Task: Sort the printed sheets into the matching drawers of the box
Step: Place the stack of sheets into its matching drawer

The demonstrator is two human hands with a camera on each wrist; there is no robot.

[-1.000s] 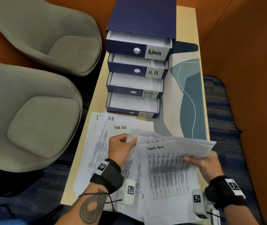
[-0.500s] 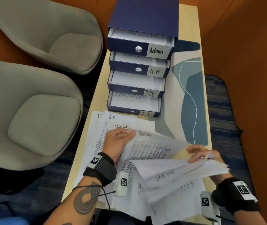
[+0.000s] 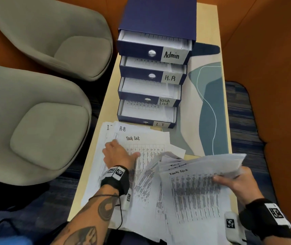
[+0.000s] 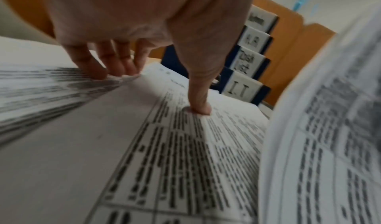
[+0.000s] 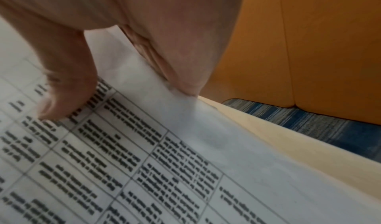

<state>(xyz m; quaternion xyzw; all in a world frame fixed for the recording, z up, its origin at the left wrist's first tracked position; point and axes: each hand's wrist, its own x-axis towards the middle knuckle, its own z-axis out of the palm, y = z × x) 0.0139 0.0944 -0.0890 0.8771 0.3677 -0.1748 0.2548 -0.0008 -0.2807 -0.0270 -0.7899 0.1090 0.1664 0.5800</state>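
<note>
While two grey upholstered chairs [image 3: 40,89] stand on the far left, beside the pale wooden table [image 3: 104,110], the person's left hand [image 3: 118,154] lies spread on the fanned white printed sheets [image 3: 141,144] that rest flat on the table's near left part. In the left wrist view its thumb [image 4: 201,100] presses straight down on the top sheet, headed "Task List", while the other fingers [image 4: 107,64] touch the edge of a sheet at the left. Sheets headed "H.R" and "I" show beneath that one. Behind them, at the middle of the table, stands the dark blue four-drawer cardboard box [image 3: 155,55], its drawers labelled Admin, H.R, Task List and I.T from top to bottom, all pulled partly out with paper inside. To the right of the box lies a cream mat with teal shapes [image 3: 210,110]. Nearest the person, on the right, the right hand [image 3: 238,183] pinches a loose bundle of printed sheets [image 3: 194,191], thumb [image 5: 68,97] on top and the other fingers underneath; it is raised off the table, and its top page also reads "Task List". An orange padded wall [image 3: 268,50] closes the right side.
</note>
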